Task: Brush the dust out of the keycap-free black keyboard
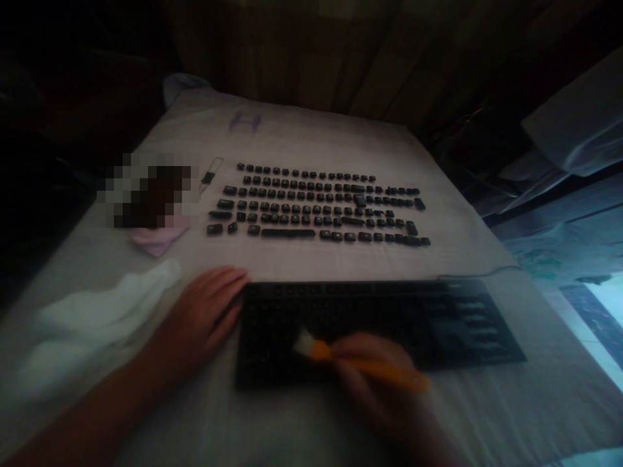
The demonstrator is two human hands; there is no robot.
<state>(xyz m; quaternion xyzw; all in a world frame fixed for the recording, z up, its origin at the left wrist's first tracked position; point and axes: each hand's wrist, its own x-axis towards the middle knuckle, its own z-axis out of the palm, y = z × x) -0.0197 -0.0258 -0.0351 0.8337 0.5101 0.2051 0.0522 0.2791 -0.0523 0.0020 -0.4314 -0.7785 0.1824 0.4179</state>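
Observation:
A black keyboard (389, 324) with its keycaps off lies flat on the cloth in front of me. My left hand (207, 308) holds its left side, fingertips at the upper left corner. In my right hand (377, 370) is a small paintbrush (363, 368) with an orange handle, gripped from above the keyboard's front edge. The pale bristles point left and are over the left half of the key bed; motion blur hides whether they touch it. Loose black keycaps (288, 233) are laid out in several rows beyond the keyboard.
A crumpled white cloth (102, 318) lies left of my left arm. Behind it, a pink cloth (158, 240) sits under a pixelated patch. A small wire tool (209, 176) with a dark middle lies left of the keycaps. The keyboard's cable (487, 275) trails off right across the pale sheet (311, 136).

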